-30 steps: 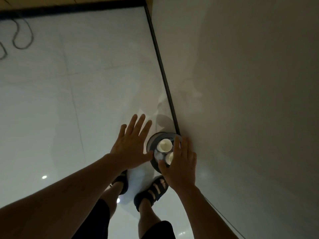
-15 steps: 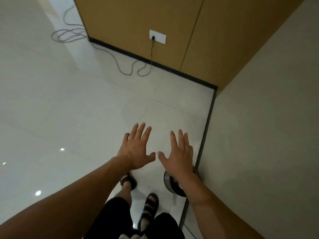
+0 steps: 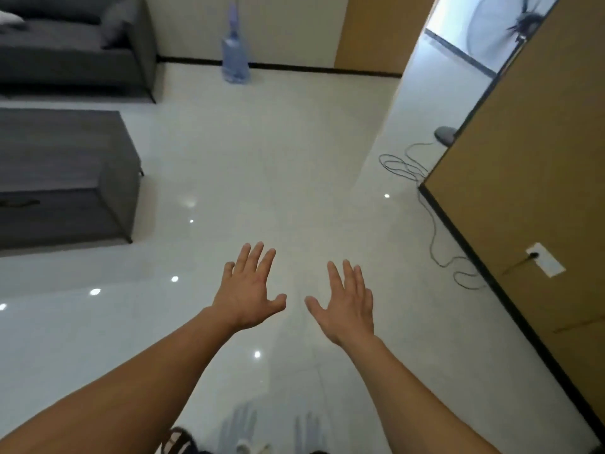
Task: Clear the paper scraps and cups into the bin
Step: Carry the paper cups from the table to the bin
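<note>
My left hand [image 3: 250, 290] and right hand [image 3: 347, 304] are bare, no rings or watch, forearms unsleeved. A dark strapped sandal [image 3: 176, 441] shows on my foot.

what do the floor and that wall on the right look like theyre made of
Floor: likely glazed ceramic or polished stone tile, white and glossy; it mirrors ceiling lights as bright spots and shows thin joint lines.
Wall: seems wood-look laminate or veneer panel, tan and matt, with a black skirting strip; the grain is too faint to be sure.

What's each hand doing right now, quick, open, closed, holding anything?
Left hand: open, fingers spread, palm down, holding nothing.
Right hand: open, fingers spread, palm down, holding nothing.
</note>
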Demonstrator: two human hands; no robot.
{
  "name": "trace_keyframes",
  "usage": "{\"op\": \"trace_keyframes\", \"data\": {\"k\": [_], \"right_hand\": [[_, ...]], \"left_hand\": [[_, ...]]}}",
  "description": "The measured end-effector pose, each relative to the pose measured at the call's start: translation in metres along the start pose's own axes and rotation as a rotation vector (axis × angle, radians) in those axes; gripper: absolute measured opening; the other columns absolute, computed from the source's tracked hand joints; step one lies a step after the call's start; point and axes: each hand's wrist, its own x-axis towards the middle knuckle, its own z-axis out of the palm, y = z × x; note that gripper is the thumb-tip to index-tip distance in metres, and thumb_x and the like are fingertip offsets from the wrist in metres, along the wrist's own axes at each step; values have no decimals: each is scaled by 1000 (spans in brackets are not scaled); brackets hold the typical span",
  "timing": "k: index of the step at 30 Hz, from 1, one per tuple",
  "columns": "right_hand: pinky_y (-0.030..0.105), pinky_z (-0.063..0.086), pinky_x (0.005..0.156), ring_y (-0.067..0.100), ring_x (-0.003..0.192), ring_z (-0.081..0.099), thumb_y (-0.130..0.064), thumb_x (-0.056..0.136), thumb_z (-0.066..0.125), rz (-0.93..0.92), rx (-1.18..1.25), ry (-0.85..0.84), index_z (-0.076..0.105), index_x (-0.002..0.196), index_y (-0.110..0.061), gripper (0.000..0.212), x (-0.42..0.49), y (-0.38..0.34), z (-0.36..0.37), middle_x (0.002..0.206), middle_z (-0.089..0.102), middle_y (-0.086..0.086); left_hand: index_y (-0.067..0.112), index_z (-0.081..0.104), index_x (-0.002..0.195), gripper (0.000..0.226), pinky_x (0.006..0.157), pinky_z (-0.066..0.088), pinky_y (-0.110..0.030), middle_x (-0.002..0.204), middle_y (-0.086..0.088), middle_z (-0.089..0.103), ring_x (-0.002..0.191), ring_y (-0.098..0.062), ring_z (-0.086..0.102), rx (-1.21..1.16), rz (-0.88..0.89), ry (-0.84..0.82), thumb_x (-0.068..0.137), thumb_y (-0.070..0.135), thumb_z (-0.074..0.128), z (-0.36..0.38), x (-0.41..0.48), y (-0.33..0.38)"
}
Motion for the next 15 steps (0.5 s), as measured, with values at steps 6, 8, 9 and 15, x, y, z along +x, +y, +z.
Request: {"op": "trace_keyframes", "data": {"k": [6,8,9,15], "right_hand": [[46,3,118,19,147,-18,-65,90,38,-281,-18,-84,0,154,-32,82,22,-201,47,162,-11,-3],[47,4,119,19,148,-16,-65,90,39,-375,-16,-102,3,154,-32,81,26,-258,60,163,-8,-2],[47,4,119,19,148,-15,-65,90,40,-418,-20,-110,4,155,-32,81,28,-284,66,163,-7,-2],[48,5,118,20,149,-12,-66,89,37,-627,-76,-171,5,154,-32,80,47,-415,102,163,-5,-2]], "left_hand": [[25,0,153,91,118,7,-49,161,-1,-9,147,-24,-13,-11,-369,107,85,64,45,-67,-72,-201],[25,0,153,90,117,7,-49,161,-1,-7,147,-25,-11,-22,-473,137,85,64,46,-86,-96,-252],[25,0,153,90,117,7,-49,162,-2,-6,147,-25,-11,-24,-514,152,85,64,46,-94,-107,-274],[26,0,153,90,117,8,-49,161,-1,-8,147,-23,-13,-67,-729,225,85,63,46,-122,-150,-378]]}}
